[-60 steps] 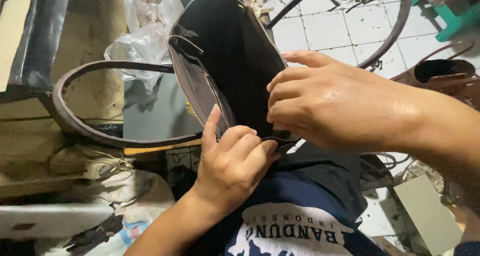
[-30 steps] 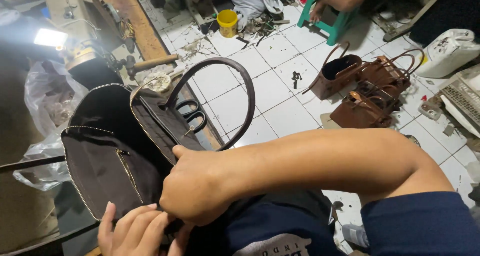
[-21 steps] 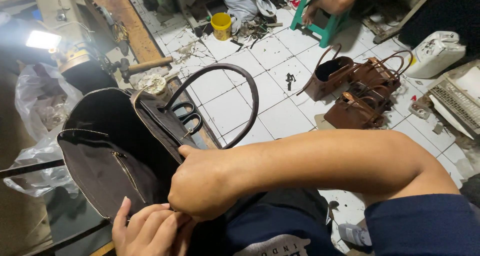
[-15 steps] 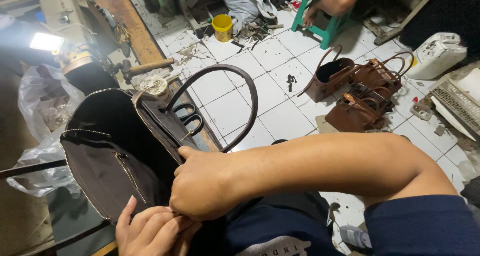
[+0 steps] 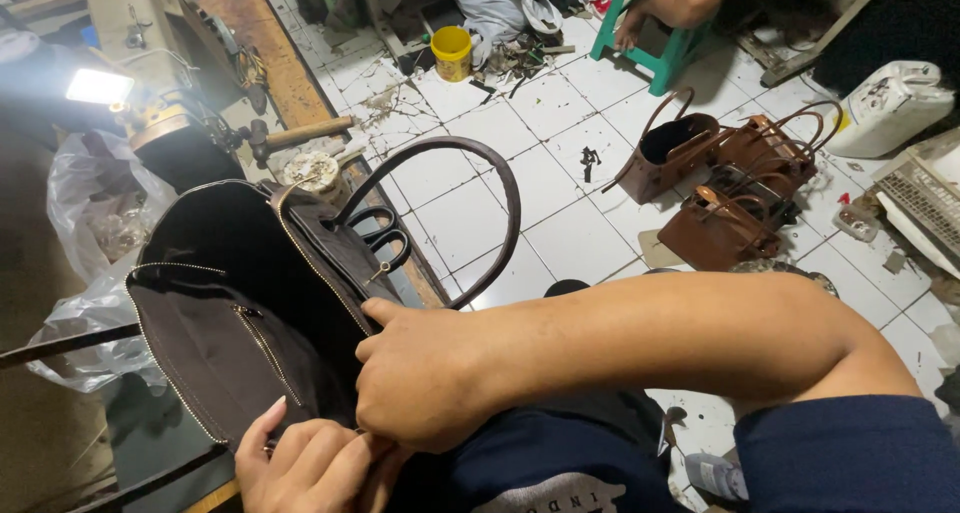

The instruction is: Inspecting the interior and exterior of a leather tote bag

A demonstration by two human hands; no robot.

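Note:
A dark brown handbag (image 5: 240,303) lies open on my lap, its zip edge and inner pocket showing, one curved handle (image 5: 470,188) arching up over it. My right hand (image 5: 425,378) grips the bag's near rim with the fingers closed around the edge. My left hand (image 5: 310,463) pinches the same edge just below, at the bottom of the view. A pair of black scissors (image 5: 385,243) sits just behind the bag.
Several brown handbags (image 5: 725,188) stand on the white tiled floor (image 5: 480,213) to the right. A person sits on a green stool (image 5: 655,43) at the back. A yellow cup (image 5: 452,53), a hammer (image 5: 295,135), plastic bags (image 5: 95,223) and a lit lamp (image 5: 100,88) surround a wooden bench.
The view swung from close over the bag toward the floor and room. Both hands kept hold of the bag's edge; the left hand shifted a little along it.

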